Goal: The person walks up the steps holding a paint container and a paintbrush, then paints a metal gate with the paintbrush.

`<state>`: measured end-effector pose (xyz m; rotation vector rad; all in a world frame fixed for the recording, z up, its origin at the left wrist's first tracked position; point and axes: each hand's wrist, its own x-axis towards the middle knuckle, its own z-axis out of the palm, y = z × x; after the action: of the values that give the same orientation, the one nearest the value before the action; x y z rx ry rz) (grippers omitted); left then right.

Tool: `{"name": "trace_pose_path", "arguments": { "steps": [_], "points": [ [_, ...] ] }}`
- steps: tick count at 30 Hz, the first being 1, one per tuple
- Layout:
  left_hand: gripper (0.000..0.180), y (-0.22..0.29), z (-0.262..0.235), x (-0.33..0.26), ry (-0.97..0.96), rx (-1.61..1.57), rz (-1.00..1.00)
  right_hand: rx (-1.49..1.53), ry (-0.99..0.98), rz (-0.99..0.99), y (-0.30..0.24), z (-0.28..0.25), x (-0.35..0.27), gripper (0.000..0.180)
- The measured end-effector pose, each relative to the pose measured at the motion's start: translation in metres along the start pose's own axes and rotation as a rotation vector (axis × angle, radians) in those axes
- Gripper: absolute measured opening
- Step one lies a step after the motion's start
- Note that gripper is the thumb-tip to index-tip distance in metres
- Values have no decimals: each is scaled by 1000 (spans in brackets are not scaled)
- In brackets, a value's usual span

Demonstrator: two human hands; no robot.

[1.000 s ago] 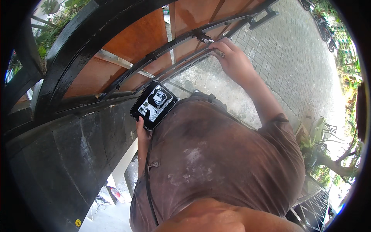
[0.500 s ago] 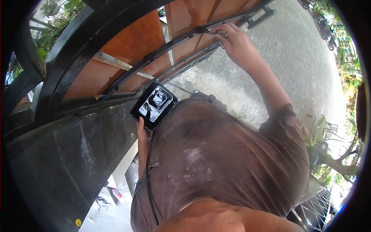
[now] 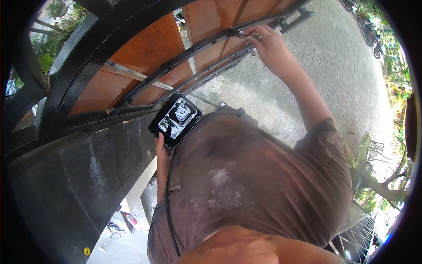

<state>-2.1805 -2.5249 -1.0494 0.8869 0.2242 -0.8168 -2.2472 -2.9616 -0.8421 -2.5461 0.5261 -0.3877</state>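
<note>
My right hand [image 3: 268,44] is raised at the far end of my reach, fingers closed round the short handle of a paintbrush [image 3: 242,34]. The dark, paint-covered bristles touch a black metal rail [image 3: 211,42] of a gate or fence with brown panels [image 3: 147,46]. Down at my left side, my left hand [image 3: 161,147] grips the lower edge of a black rectangular paint tray [image 3: 175,141]. Glossy black paint, mirroring bright light, lies inside it. Only some fingers and the thumb show there; the tray hides the rest.
A thick black frame beam [image 3: 74,66] curves along the left, above a dark wall [image 3: 61,185]. Grey paving [image 3: 316,57] spreads beyond the rail, with parked motorcycles [image 3: 369,35] at the far right. A chair [image 3: 376,147] and a tree branch [image 3: 391,191] are at right.
My right hand has shifted slightly to the right, and the brush has turned a little against the rail. The tray stays in my left hand, nearly still; reflections in the paint differ.
</note>
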Motion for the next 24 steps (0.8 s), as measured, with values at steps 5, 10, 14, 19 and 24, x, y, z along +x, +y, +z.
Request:
{"name": "trace_pose_path", "arguments": {
  "steps": [5, 10, 14, 19, 24],
  "points": [
    [60, 0, 6, -1, 13, 25, 11, -7, 17, 9, 7, -3, 0, 21],
    [60, -3, 2, 0, 32, 41, 9, -5, 16, 26, 13, -5, 1, 20],
    [60, -4, 0, 0, 31, 38, -1, -26, 82, -81, 25, -5, 2, 21],
    [60, -6, 1, 1, 50, 48, -7, -10, 100, -77, 33, -8, 2, 21],
    [60, -7, 2, 3, 21, 56, 3, -26, 97, -11, 32, -15, 1, 21]
  ]
}}
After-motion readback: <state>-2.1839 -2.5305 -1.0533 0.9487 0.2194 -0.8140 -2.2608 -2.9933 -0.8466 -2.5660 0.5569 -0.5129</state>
